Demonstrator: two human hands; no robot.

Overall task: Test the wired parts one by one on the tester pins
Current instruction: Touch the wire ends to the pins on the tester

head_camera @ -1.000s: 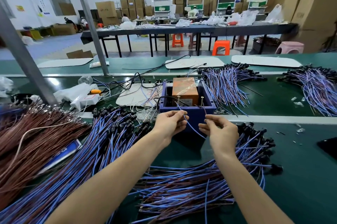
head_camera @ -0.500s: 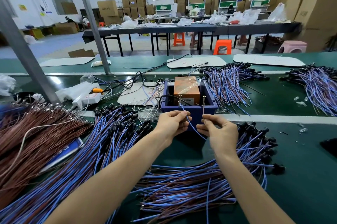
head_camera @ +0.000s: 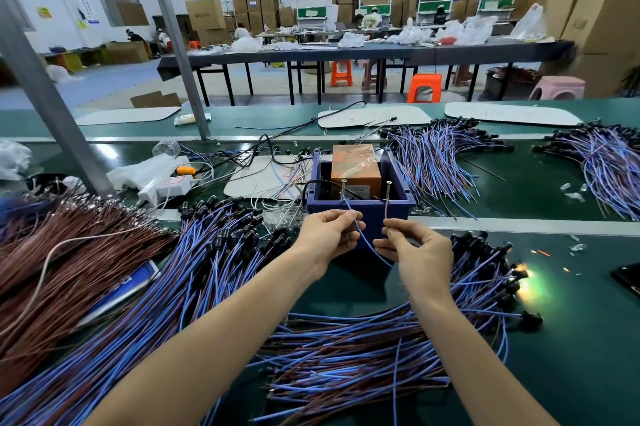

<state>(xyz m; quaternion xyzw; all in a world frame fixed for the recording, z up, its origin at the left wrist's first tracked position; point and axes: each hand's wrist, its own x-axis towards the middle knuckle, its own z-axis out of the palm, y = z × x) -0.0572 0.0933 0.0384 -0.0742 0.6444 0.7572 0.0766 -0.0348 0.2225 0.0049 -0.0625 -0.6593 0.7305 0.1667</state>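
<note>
Both hands are held side by side at the near front wall of the blue tester box (head_camera: 398,209). A blue wire (head_camera: 367,245) is pinched between the thumb and fingertips of the left hand (head_camera: 325,235). Its upper end is led up to the left pin (head_camera: 343,190), and lower down it is passed across towards the right hand (head_camera: 419,252). A brown wire (head_camera: 386,209) is pinched in the curled fingers of the right hand and is led up to the right pin (head_camera: 388,191). An orange block (head_camera: 355,166) is seated inside the box behind the pins. A pile of blue and brown wired parts (head_camera: 346,356) is spread on the green bench (head_camera: 581,339) beneath the forearms. At its right edge a bright glow (head_camera: 523,275) is seen among the black heads; which part is lit cannot be told. A further blue pile (head_camera: 180,287) is laid to the left, with a brown bundle (head_camera: 52,269) at the far left, and another pile (head_camera: 436,162) is spread to the right of the box.
</note>
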